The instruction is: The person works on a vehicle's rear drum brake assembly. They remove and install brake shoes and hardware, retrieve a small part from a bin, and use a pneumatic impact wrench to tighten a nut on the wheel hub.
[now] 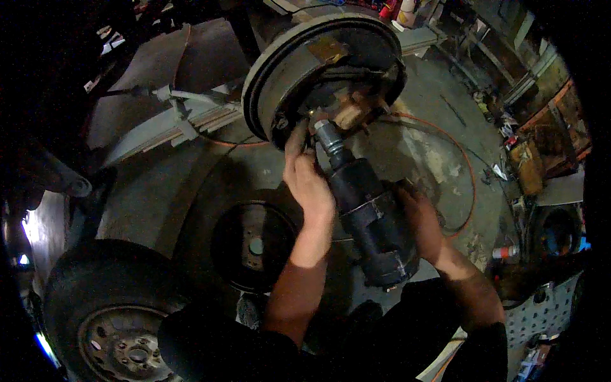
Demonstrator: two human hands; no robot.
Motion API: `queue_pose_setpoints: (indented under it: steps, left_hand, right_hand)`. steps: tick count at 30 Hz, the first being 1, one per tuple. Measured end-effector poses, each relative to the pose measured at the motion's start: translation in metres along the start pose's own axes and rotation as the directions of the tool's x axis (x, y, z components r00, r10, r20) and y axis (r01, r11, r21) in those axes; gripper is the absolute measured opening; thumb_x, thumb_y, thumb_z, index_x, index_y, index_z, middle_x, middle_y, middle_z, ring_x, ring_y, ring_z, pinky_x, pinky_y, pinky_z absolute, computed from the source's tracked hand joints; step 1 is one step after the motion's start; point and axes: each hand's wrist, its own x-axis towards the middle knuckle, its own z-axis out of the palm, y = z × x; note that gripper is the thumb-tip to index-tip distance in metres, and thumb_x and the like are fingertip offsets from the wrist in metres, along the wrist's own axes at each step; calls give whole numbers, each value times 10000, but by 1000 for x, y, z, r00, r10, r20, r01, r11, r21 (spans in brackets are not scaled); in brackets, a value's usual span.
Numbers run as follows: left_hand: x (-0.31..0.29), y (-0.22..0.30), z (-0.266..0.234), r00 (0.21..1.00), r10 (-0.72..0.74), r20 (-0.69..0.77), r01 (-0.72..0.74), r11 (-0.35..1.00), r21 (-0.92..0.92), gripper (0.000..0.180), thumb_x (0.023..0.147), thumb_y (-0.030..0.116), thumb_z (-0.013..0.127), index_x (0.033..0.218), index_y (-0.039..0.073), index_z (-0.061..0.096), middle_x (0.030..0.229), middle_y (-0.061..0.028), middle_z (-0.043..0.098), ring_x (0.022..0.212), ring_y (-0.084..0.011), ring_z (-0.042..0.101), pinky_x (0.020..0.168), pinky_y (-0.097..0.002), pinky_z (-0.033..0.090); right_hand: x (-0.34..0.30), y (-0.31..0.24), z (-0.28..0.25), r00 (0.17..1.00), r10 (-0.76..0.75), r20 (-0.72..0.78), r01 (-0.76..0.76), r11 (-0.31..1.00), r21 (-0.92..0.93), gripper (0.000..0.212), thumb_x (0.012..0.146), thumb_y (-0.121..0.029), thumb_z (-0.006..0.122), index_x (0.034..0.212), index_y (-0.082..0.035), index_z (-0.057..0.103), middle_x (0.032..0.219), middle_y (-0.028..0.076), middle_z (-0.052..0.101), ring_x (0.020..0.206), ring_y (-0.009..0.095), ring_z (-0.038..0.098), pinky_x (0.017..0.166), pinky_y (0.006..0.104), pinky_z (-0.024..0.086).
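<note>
A black impact wrench [375, 219] with a bright metal socket [328, 137] on its front slants up from my lap. My right hand [420, 219] is closed around its far right side; the grip itself is hidden. The socket's tip is close to a round drum brake assembly [324, 70], worn and rusty inside, at the top middle. My left hand [307, 172] is just left of the socket, fingers reaching up to the assembly's lower edge. Its index finger points upward and the others curl in. Whatever they pinch is too dark to name.
A brake drum [238, 248] lies on the concrete floor. A wheel with its tyre [114, 267] is at lower left, another tyre [557, 232] at right. An orange hose [470, 172] loops across the floor. A metal bar frame [181, 105] stands left of the brake; clutter lines the right wall.
</note>
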Motion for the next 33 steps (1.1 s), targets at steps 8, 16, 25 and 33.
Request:
queue_pose_setpoints:
  steps: [8, 16, 25, 33]
  left_hand:
    - [-16, 43, -8, 615, -653, 443, 789, 515, -336, 271, 878, 296, 576, 970, 41, 590, 836, -95, 644, 720, -209, 631, 668, -334, 523]
    - [-19, 30, -4, 601, -634, 487, 799, 495, -341, 235, 839, 213, 632, 939, 1, 616, 824, -103, 653, 693, -191, 627, 649, -296, 503]
    - [-17, 30, 2, 644, -659, 389, 765, 570, -301, 214, 856, 205, 612, 915, -1, 618, 793, -64, 634, 675, -146, 575, 652, -265, 463]
    - [-3, 29, -9, 967, 248, -62, -236, 958, 161, 129, 894, 78, 573, 959, -33, 585, 844, -81, 617, 788, -124, 557, 738, -255, 455]
  right_hand:
    - [5, -10, -3, 996, -90, -16, 85, 976, -199, 399, 804, -31, 504, 1196, -71, 568, 1079, 194, 584, 979, 388, 573, 832, 428, 492]
    - [-3, -11, -11, 988, -150, 17, 139, 857, -496, 363, 791, -54, 527, 1152, -68, 557, 1074, 186, 581, 953, 385, 575, 788, 431, 495]
    - [3, -18, -16, 999, -28, -36, 17, 965, -263, 439, 824, -32, 501, 1257, -104, 529, 1108, 187, 569, 981, 387, 572, 807, 424, 495]
    - [3, -16, -14, 988, -153, -37, 129, 925, -357, 540, 769, -22, 568, 1297, -116, 499, 1108, 197, 571, 983, 396, 566, 814, 438, 491]
